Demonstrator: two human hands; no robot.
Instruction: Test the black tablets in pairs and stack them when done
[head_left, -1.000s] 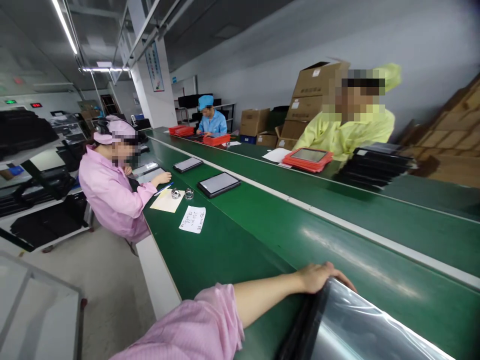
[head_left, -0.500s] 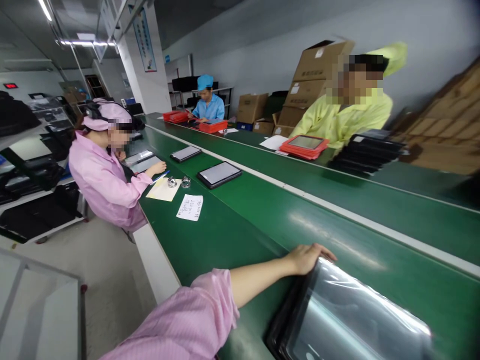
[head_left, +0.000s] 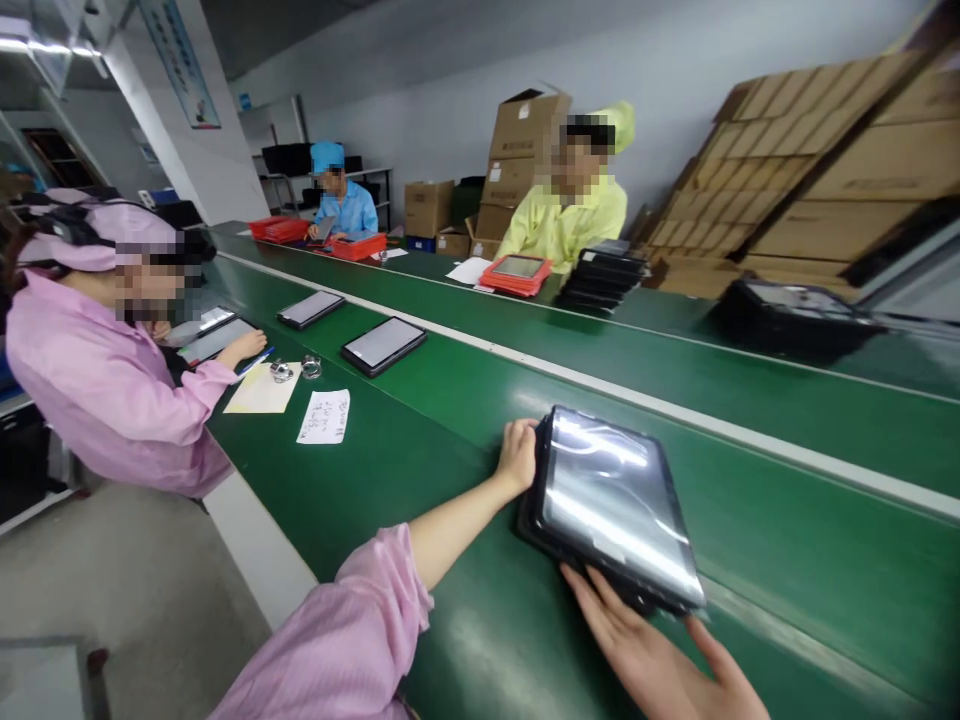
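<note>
A black tablet (head_left: 611, 500) with a shiny film on its screen lies tilted on the green conveyor belt (head_left: 465, 400) in front of me. My left hand (head_left: 519, 455) grips its left edge, fingers curled round the rim. My right hand (head_left: 652, 655) sits under the tablet's near edge, palm up, fingers stretched out and touching the underside.
Two more tablets (head_left: 384, 344) lie further up the belt near a person in pink (head_left: 97, 380), beside paper notes (head_left: 324, 416) and small metal rings. Across the belt a person in yellow (head_left: 562, 215) sits by a red tray (head_left: 517, 272), a black stack (head_left: 604, 278) and cardboard boxes (head_left: 795, 190).
The view swung right and down. The tablet now lies further out on the belt in full view. My left hand shifted to its left edge, and my right hand came into view.
</note>
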